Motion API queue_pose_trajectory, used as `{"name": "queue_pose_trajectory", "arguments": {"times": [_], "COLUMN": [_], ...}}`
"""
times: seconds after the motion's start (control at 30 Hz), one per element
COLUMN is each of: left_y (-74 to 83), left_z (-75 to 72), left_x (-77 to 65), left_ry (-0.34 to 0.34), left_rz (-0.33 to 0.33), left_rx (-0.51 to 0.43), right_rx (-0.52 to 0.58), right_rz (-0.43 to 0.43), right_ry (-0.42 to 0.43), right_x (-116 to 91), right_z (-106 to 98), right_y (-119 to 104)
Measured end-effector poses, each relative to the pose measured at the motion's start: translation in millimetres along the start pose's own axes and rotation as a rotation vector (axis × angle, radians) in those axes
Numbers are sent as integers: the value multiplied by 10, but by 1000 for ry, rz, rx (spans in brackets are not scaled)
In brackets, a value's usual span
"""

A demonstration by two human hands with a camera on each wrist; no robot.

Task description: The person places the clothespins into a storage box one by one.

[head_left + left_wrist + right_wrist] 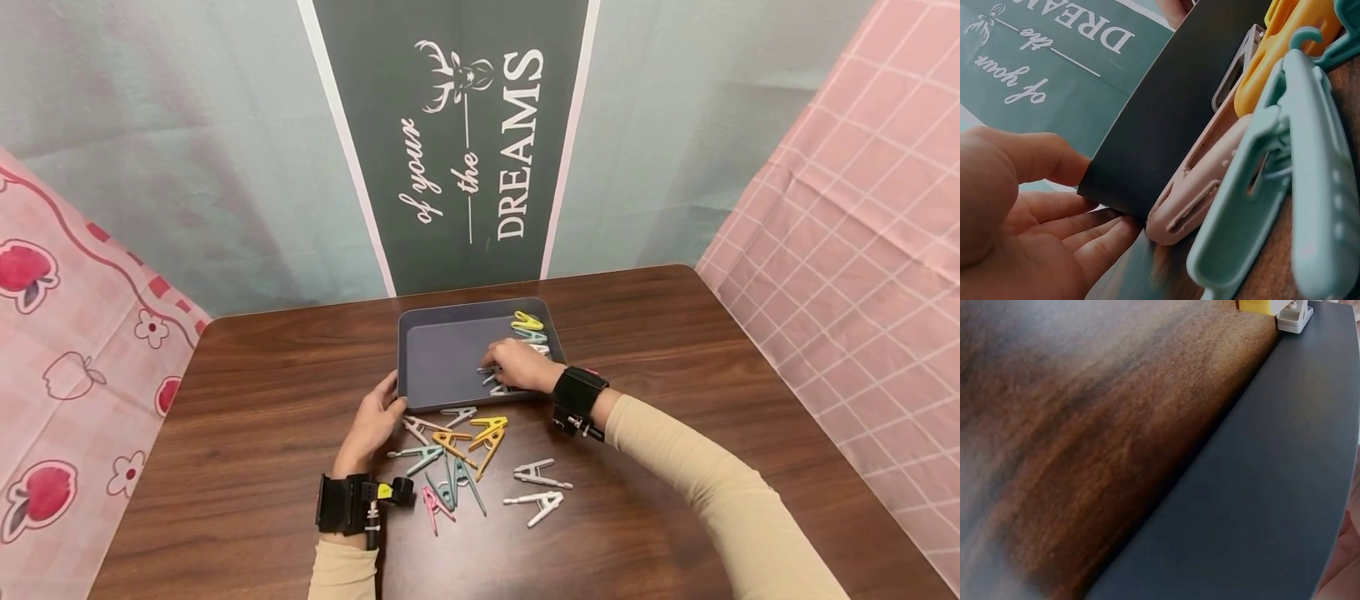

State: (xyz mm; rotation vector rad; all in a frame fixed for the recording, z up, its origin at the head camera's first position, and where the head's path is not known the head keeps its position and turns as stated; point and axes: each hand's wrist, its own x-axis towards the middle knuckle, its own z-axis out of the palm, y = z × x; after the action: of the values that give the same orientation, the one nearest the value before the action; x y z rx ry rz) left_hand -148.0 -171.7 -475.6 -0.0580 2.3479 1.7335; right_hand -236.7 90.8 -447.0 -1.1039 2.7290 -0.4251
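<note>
A rectangular dark-grey tray (442, 358) is being supported by a brown wood-grain bench (262, 433). At the tray's near left corner, the wall is being gripped by the left hand (371, 427), the thumb being set at the rim and the fingers against the side. Inside the tray, toward its front, a grey plastic clothespin (486, 370) is being pinched by the curled fingers of the right hand (520, 364), by which part of it is being hidden. Another grey clothespin (498, 390) is lying just beside it, nearer the front wall. Along the right wall, a yellow plastic clothespin (528, 318), a teal clothespin (532, 336) and a white clothespin (540, 349) are lying in a row. In front of the tray, a loose heap of multicoloured plastic clothespins (455, 452) is being carried by the bench.
</note>
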Motion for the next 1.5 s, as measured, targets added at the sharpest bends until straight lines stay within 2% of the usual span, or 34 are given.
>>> {"name": "queue_pose_trajectory", "arguments": {"times": [0.27,0.5,0.7,0.83,1.1,1.3,1.5], "left_y": [5,-18,-12,-17,7,40,32], "left_z": [16,48,9,-9,-8,-3,-5], "left_x": [-11,-33,-57,-47,-16,-12,-8], "left_ry": [-1,-14,8,-1,6,1,-11], "left_rz": [9,10,1,8,-18,3,5], "left_rx": [-9,7,26,20,11,6,-12], "right_rx": [2,28,74,85,93,121,134], "right_rz": [21,12,5,-6,-14,-35,-33], "right_ry": [31,138,199,213,224,244,202], "right_x": [-89,-367,-560,-673,-881,-1029,-1125], "right_z": [12,-37,-98,-107,-145,-122,-63], "right_y": [32,1,-66,-95,-190,-248,-294]}}
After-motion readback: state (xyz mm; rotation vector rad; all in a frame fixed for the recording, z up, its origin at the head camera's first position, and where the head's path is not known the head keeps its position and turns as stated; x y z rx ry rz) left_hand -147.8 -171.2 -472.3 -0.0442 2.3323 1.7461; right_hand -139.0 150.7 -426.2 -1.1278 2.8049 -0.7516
